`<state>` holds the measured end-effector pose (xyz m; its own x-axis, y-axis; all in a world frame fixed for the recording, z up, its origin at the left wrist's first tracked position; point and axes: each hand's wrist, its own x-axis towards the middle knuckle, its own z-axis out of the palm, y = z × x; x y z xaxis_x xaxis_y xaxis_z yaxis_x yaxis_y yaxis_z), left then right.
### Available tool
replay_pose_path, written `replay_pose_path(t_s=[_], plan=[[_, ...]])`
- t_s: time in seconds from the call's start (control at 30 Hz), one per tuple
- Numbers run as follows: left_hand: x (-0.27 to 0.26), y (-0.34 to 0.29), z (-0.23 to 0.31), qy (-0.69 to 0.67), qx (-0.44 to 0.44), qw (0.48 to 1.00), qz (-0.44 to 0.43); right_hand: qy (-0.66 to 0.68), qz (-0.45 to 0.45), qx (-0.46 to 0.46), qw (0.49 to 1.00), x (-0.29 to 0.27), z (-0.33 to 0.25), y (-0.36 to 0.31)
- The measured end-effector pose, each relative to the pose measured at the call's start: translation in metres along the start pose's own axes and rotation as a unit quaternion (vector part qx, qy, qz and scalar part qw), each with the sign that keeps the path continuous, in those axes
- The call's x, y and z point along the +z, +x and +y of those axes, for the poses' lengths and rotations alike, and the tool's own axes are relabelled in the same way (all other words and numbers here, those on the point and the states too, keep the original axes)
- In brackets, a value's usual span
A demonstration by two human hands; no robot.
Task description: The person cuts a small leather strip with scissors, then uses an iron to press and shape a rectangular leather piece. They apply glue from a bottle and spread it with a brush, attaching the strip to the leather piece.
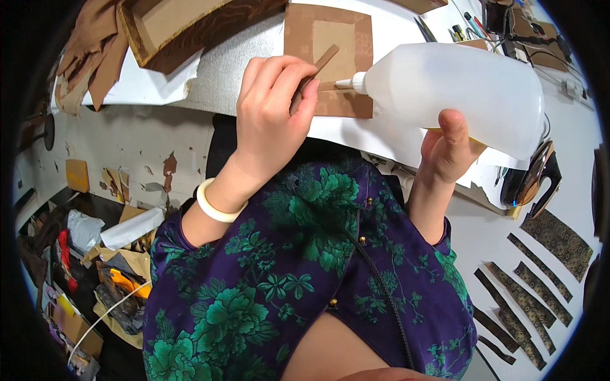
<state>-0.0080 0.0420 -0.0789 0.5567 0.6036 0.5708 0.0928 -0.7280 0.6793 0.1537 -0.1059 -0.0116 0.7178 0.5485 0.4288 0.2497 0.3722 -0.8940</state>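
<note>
Over a white surface [395, 24], the left hand [273, 95] pinches a brown strip [328, 56] while the right hand [447, 152] grips a plain bottle [457, 89].

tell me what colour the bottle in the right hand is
The bottle is translucent, cloudy white, best seen in the head view.

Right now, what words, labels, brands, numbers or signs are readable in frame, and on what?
None readable.
Translucent white plastic bottle: no print on the side that shows.
Brown rectangular panel with a paler centre: no lettering seen.
Mixed scraps and packaging heaped at lower left: any print is too small or blurred to read.
Dark strips with a gold pattern: no legible lettering.
</note>
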Motion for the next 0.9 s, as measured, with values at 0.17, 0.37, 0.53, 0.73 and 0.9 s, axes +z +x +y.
replay_pose_path(t_s=[0.17,0.37,0.53,0.73,0.9], plan=[[0.000,-0.003,-0.005,-0.012,0.009,1.000,0.016,-0.052,-0.067,-0.011,0.996,0.013,-0.011,0.018],[0.000,-0.002,-0.004,-0.005,0.019,0.999,0.025,-0.108,-0.147,-0.016,0.983,0.009,-0.017,0.040],[0.003,-0.004,-0.005,-0.016,0.007,0.999,0.034,-0.108,-0.131,-0.050,0.984,0.025,-0.020,0.036],[0.003,-0.003,-0.003,-0.025,0.004,0.999,0.037,-0.106,-0.060,-0.065,0.990,0.027,-0.012,0.031],[0.004,-0.003,-0.003,-0.031,0.000,0.999,0.035,-0.111,-0.064,-0.060,0.990,0.026,-0.010,0.031]])
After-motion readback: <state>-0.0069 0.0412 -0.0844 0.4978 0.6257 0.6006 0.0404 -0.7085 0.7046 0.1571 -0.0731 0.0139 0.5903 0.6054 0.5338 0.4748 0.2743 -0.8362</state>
